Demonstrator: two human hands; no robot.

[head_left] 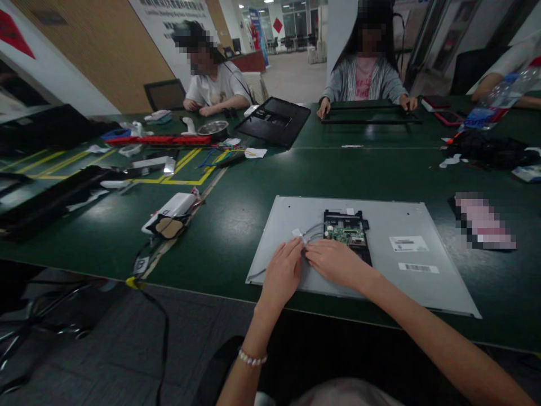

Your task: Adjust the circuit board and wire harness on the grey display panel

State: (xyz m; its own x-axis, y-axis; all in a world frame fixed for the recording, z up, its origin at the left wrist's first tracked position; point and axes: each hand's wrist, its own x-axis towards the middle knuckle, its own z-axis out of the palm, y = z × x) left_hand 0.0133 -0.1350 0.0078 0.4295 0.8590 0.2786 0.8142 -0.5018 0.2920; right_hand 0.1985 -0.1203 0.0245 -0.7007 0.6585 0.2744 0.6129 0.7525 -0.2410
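A flat grey display panel (393,220) lies back side up at the table's near edge. On it sits a green circuit board (349,233) in a black plastic frame (344,216). Grey cables (315,229) run from the board to the left, by a small piece of white tape (297,232). My left hand (286,269) is closed with its fingertips on the cables beside the tape. Close against it, my right hand (332,260) pinches at the same cables, just left of the board. My fingers partly hide the cables. Another cable end (257,274) emerges left of my left hand.
A phone (485,221) lies right of the panel. To the left is a power strip (171,214) with cords. Across the green table (236,225), one person (366,73) holds a black frame (367,113); another (220,84) sits near a black cover (276,121). Bottles (492,107) stand far right.
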